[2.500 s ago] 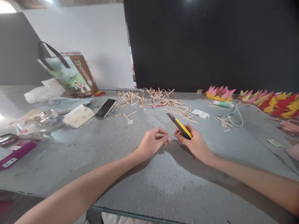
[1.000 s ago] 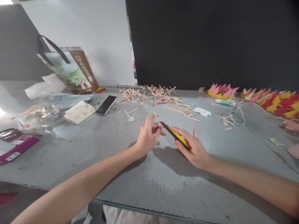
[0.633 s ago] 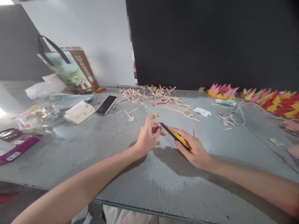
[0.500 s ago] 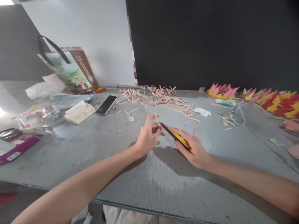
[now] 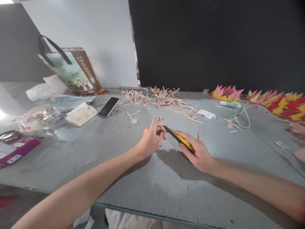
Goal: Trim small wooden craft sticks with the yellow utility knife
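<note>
In the head view, my left hand is closed, pinching a short wooden craft stick that stands up from the fingertips. My right hand grips a black-and-yellow utility knife whose narrow dark end points up and left. That end meets the lower part of the stick at my left fingers; I cannot tell how deep it goes. Both hands are raised above the grey table. Behind them lies a heap of loose and crossed craft sticks.
A phone, a paper pad and a printed bag lie or stand to the left. On the right are a glue tube, a white cable, crumpled white paper and folded-paper flowers. A dark panel rises behind.
The craft stick in my left hand has turned from leaning left to nearly upright. My left fingers have shifted slightly; my right hand and the knife have barely moved.
</note>
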Demonstrator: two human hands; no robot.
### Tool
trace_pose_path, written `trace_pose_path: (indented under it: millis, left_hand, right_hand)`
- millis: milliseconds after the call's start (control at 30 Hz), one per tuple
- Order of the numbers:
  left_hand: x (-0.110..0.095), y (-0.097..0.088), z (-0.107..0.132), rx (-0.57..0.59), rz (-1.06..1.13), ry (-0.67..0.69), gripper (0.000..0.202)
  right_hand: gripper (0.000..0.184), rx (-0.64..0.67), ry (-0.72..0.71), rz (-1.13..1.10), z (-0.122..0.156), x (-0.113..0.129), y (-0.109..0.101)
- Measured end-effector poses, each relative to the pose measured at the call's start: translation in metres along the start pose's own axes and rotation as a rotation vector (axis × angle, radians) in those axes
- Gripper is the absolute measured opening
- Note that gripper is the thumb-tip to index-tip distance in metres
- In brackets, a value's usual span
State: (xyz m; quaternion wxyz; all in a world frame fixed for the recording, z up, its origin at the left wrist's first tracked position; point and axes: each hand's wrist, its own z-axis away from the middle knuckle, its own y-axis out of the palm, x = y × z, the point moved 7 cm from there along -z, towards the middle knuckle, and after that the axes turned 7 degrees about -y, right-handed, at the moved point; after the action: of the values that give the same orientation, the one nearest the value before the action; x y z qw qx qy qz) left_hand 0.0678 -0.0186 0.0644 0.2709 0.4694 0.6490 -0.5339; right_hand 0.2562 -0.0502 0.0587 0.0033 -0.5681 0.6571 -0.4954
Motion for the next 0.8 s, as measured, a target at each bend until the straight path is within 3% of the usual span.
trace_pose_path:
  millis: [400,667,800]
  left_hand:
    - [0.003,0.004,-0.001,0.068,-0.164,-0.009,0.046]
    - [0.012,0.009,-0.001,0.057,-0.002,-0.095,0.043]
    - [0.011,0.007,0.000,0.040,-0.113,-0.032,0.043]
  right_hand:
    - [0.040,0.024,0.056,-0.003,0.003,-0.006,0.004]
    - [0.044,0.086,0.159,-0.081,0.003,-0.009,0.009]
    - [0.045,0.096,0.169,-0.133,0.004,-0.009,0.010]
